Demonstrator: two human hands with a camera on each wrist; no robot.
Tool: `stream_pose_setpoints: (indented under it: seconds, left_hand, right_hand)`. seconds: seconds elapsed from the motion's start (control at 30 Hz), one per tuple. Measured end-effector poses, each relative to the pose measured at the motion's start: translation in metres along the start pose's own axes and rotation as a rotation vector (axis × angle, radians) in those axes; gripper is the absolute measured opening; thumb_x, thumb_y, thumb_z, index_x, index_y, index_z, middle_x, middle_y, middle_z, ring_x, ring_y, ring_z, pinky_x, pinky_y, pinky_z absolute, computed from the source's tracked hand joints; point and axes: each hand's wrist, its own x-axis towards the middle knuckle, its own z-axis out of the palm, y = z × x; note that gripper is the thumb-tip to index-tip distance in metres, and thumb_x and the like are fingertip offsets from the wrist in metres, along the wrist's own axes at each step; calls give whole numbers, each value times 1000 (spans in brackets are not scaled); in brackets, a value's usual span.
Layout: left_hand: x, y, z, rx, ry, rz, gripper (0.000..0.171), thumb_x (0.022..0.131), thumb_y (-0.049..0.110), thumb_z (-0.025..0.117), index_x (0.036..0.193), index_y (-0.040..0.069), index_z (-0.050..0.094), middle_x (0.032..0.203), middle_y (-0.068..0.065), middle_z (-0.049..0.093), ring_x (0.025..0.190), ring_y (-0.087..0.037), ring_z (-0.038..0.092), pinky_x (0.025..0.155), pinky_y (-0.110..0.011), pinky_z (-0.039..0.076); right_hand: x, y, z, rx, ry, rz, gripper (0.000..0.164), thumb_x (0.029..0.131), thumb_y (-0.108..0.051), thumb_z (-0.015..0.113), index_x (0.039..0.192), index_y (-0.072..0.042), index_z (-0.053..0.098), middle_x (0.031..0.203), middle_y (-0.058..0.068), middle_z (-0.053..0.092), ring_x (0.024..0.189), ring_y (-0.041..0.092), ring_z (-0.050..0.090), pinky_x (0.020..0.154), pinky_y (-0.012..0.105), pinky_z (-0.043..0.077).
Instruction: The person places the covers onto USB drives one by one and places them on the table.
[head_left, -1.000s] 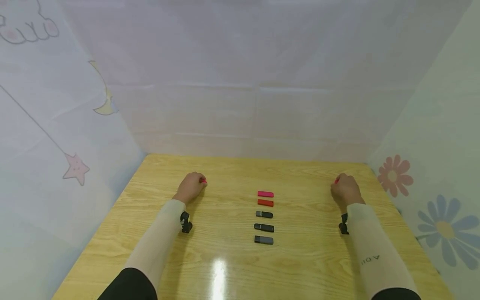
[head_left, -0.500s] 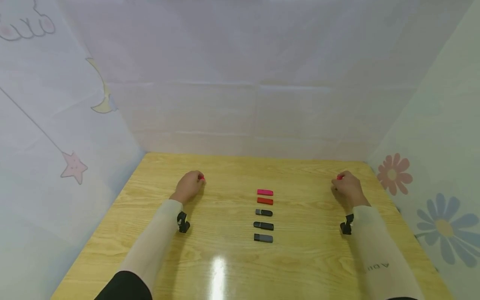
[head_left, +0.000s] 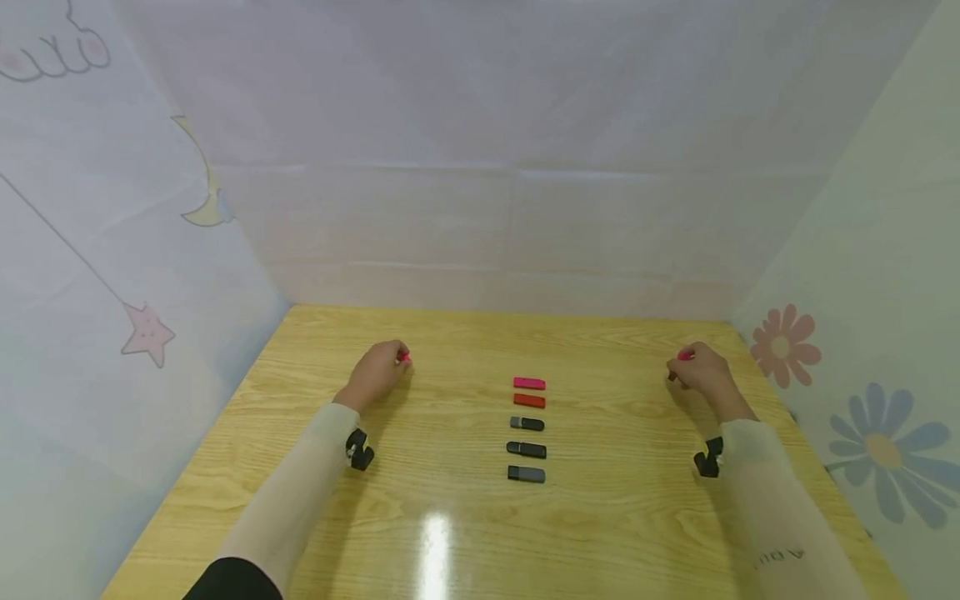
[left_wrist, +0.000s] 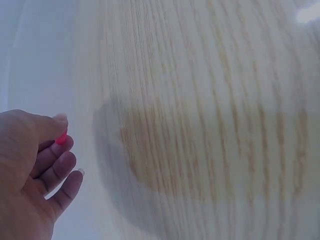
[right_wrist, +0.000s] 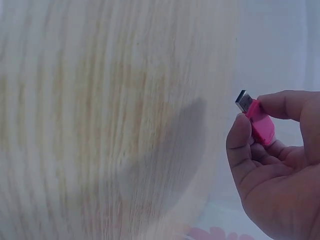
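At the far left of the table in the head view, my left hand pinches a small pink piece between thumb and fingertip. Most of that piece is covered by the fingers, so its kind cannot be told. Far to the right, my right hand holds a pink USB stick, its bare metal plug sticking out past the fingertips. Both hands are apart from the row in the middle: a pink stick, a red stick and several black or grey USB sticks lying one below another.
The wooden table has a bright light reflection near its front. Pale cloth walls enclose the back and both sides, with a printed star at left and printed flowers at right. A black wrist mount is on each forearm.
My right hand has turned and shifted slightly right, its forearm swinging outward, with the pink stick still held. My left forearm has moved a little left. The row of sticks stays put.
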Motion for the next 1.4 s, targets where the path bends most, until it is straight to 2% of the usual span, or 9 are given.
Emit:
stream_pose_setpoints:
  seconds: [0.17,0.27,0.43,0.63,0.8,0.97,1.1,1.4]
  left_hand:
    - [-4,5,-1,8,2,42,26,101,15,64,122,-2,63,112,-14,69,103,-28,65,88,-44,55]
    - [-6,8,-1,2,3,73,26,100,12,66,120,-2,63,109,-13,69,102,-28,65,87,-43,55]
    - [-10,16,-2,-27,10,103,24,98,11,68,118,-1,62,105,-11,69,98,-27,66,83,-43,55]
    - [-16,24,-3,-62,21,131,16,97,10,69,111,4,63,102,-8,69,95,-24,66,82,-41,55]
    - [-26,33,-3,-66,-10,140,11,98,12,68,107,9,62,99,-4,69,90,-21,66,78,-39,54]
    - [-33,39,-3,-64,-32,161,10,98,13,69,105,10,62,97,-3,70,84,-17,64,74,-36,53]
    - [-36,42,-1,-78,-43,172,8,98,12,68,104,10,63,96,-2,70,80,-14,62,70,-34,52]
    - [-47,49,5,-125,-27,226,8,95,10,72,101,12,67,93,2,71,79,-10,62,68,-30,52]
  right_hand:
    - [-6,-2,2,6,-27,-51,42,100,-25,53,121,11,48,96,19,71,80,25,70,79,48,54]
    - [-11,-3,3,28,-45,-67,43,101,-26,54,122,11,48,97,17,69,79,23,70,79,47,57]
    - [-19,-7,3,30,-61,-78,48,103,-31,54,126,12,48,105,22,66,79,20,72,83,50,57]
    - [-32,-13,6,70,-73,-115,46,104,-28,55,127,12,50,106,22,66,85,26,73,84,48,58]
    - [-47,-19,12,135,-94,-143,37,105,-21,55,125,10,54,102,19,68,92,32,72,82,44,60]
    - [-58,-25,19,172,-116,-149,33,105,-17,55,124,10,56,103,22,68,91,32,70,79,41,60]
    - [-64,-28,21,174,-104,-145,31,105,-18,56,121,8,58,101,19,68,90,31,70,79,41,60]
    - [-81,-33,32,219,-117,-178,29,103,-19,62,118,5,60,100,16,70,89,31,72,78,39,60]
